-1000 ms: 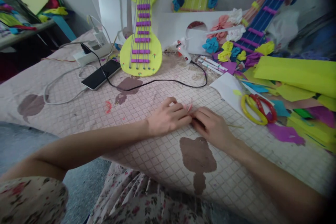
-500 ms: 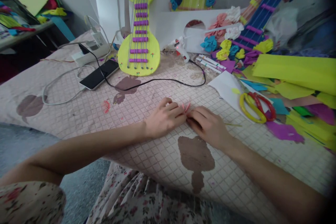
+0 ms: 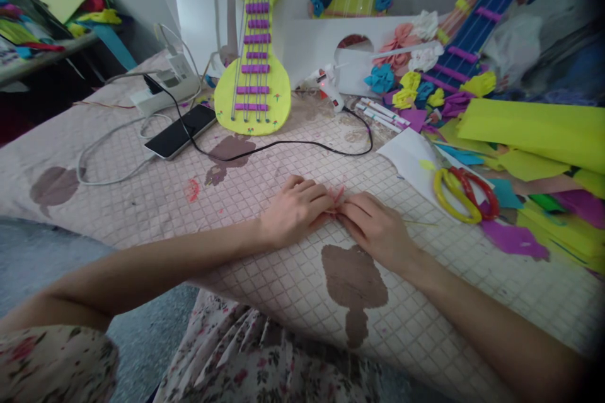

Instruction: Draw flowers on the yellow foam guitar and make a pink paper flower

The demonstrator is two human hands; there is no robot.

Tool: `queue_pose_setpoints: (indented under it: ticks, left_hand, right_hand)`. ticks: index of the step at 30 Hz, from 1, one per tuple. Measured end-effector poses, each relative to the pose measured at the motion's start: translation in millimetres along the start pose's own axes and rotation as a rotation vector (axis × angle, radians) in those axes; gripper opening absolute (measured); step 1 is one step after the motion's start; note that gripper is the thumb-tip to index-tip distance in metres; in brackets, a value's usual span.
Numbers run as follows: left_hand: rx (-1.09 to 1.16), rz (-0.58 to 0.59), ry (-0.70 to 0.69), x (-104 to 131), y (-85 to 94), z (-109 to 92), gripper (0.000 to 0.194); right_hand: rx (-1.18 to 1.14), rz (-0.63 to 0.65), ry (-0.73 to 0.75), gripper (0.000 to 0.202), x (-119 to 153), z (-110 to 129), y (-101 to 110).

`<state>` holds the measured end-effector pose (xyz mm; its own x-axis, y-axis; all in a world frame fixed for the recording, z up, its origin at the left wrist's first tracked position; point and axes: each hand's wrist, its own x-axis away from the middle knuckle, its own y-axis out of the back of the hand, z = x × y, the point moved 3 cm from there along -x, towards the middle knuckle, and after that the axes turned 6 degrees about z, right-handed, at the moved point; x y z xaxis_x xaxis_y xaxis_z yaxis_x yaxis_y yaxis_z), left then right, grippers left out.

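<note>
Between the fingertips of both hands is a small pink piece with thin strips (image 3: 336, 194), perhaps paper; most of it is hidden by the fingers. My left hand (image 3: 297, 211) is closed, its thumb and fingers pinching the left side of the piece. My right hand (image 3: 378, 227) meets it from the right, closed on the same piece, with the fingertips of both hands nearly touching. Past the right hand's back, a thin yellowish stick (image 3: 420, 223) shows on the quilted tablecloth (image 3: 283, 277). Pink scraps (image 3: 192, 189) lie left of the hands.
Yellow-and-red-handled scissors (image 3: 456, 196) rest on white paper at right, beside heaped coloured sheets (image 3: 534, 164). Behind are a glue gun (image 3: 329, 88) with its black cord, a yellow paper guitar (image 3: 253, 91), a phone (image 3: 180, 132) and a power strip (image 3: 165, 91).
The fingertips have shifted slightly around the pink piece, and its strips now look more spread out. Both hands stay in nearly the same place; the view has moved a little.
</note>
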<state>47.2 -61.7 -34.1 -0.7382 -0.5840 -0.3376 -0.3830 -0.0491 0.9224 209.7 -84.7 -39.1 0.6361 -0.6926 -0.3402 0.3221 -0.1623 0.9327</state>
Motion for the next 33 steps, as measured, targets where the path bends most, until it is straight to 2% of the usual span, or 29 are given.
queue_pose_setpoints:
  ticks: [9,17,23,33]
  left_hand:
    - [0.004,0.076,0.030,1.0,0.8,3.1,0.016]
    - [0.026,0.127,-0.019,-0.8,-0.8,7.4,0.018]
    - [0.006,0.080,-0.050,-3.2,1.5,5.0,0.018]
    - [-0.281,0.017,-0.156,-3.4,4.9,-7.9,0.020]
  right_hand:
    - [-0.006,0.045,-0.015,0.018,-0.9,-0.7,-0.4]
    - [-0.018,0.053,-0.037,0.018,-2.1,-1.1,-0.6]
    - [-0.014,0.074,-0.054,0.017,-3.3,0.0,-1.4]
    - [-0.033,0.093,-0.043,0.014,-0.6,-2.6,-5.6]
